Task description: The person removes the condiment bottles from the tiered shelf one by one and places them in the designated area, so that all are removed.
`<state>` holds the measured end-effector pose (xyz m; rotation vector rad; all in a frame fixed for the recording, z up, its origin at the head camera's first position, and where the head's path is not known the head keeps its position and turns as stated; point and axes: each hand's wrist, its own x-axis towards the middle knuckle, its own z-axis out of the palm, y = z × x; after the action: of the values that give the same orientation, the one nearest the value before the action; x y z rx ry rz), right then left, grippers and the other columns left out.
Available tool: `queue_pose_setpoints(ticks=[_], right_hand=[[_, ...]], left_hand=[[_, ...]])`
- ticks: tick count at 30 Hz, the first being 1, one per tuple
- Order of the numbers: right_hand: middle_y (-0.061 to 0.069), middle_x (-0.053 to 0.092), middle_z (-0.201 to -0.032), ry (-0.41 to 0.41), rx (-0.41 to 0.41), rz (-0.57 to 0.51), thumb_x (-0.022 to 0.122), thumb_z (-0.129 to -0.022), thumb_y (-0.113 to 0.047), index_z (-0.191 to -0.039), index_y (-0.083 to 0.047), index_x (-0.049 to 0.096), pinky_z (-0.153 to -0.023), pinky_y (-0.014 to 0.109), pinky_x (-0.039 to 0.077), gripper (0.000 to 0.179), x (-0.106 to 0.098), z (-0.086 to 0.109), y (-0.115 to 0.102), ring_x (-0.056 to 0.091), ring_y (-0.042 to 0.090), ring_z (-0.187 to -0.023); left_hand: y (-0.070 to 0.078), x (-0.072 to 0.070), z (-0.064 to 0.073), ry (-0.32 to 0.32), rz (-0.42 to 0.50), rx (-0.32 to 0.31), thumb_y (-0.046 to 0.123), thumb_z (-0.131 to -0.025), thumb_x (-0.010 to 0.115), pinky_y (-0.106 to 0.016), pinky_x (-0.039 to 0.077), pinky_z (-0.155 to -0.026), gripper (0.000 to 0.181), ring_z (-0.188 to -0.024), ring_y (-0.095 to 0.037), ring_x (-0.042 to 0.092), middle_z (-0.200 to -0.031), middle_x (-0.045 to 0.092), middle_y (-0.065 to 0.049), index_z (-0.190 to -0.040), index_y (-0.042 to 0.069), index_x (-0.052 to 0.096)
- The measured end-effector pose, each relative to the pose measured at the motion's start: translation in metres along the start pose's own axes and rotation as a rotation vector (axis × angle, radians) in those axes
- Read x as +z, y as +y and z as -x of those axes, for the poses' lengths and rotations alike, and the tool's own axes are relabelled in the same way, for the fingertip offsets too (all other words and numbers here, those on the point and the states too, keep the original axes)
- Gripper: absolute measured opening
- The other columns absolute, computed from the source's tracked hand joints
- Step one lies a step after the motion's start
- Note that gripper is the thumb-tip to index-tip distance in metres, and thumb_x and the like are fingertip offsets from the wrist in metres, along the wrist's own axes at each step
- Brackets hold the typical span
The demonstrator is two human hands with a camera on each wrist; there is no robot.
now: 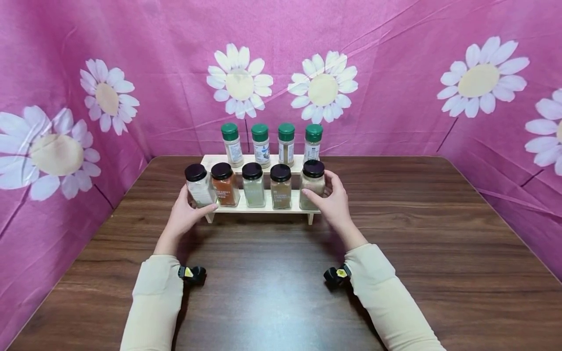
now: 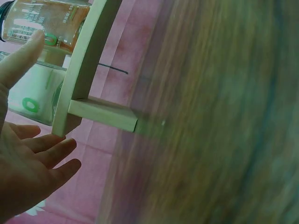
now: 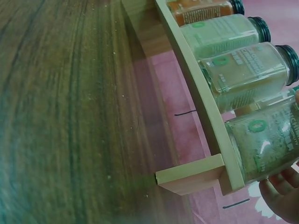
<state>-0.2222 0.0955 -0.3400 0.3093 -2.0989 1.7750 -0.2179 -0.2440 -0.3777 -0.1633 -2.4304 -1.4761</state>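
Note:
A two-tier wooden spice rack [image 1: 246,210] stands on the table with jars on both tiers. At the lower tier's left end, my left hand [image 1: 184,214] spreads beside a jar of white powder [image 1: 201,190]. Its thumb [image 2: 23,58] reaches across the front, and the other fingers extend past the rack's end in the left wrist view. My right hand [image 1: 333,202] holds the right-end jar of greyish-tan spice [image 1: 312,186], thumb across its front and fingers round its far side. The right wrist view shows those fingertips [image 3: 275,184] at the jar's side.
Between the end jars stand black-capped jars of red spice [image 1: 226,189], pale green powder [image 1: 253,187] and brown powder [image 1: 281,190]. Several green-capped shakers [image 1: 286,146] line the upper tier. A pink flowered cloth [image 1: 391,97] hangs behind the brown table [image 1: 439,234].

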Motion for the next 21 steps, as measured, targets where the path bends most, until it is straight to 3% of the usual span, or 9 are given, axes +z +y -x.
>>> queue_pose_setpoints(ticks=[11,21], right_hand=[[0.015,0.046,-0.11,0.05,-0.074,0.082,0.075,-0.065,-0.009,-0.119,0.002,0.041,-0.079,0.034,0.038,0.065,0.008,0.003,0.016,0.045,0.022,-0.095],[0.016,0.045,-0.109,0.105,-0.105,0.147,0.075,-0.065,-0.011,-0.118,0.003,0.04,-0.077,0.032,0.037,0.065,0.013,0.004,0.019,0.042,0.021,-0.096]], left_hand=[[0.007,0.008,0.004,-0.012,0.015,-0.136,0.018,-0.067,0.074,-0.038,0.027,-0.091,0.071,-0.106,-0.026,0.039,-0.116,0.044,-0.018,-0.121,-0.001,0.032],[-0.001,0.013,0.005,-0.003,0.084,-0.149,0.012,-0.07,0.071,-0.035,0.028,-0.09,0.062,-0.103,-0.025,0.04,-0.113,0.046,-0.02,-0.119,-0.002,0.037]])
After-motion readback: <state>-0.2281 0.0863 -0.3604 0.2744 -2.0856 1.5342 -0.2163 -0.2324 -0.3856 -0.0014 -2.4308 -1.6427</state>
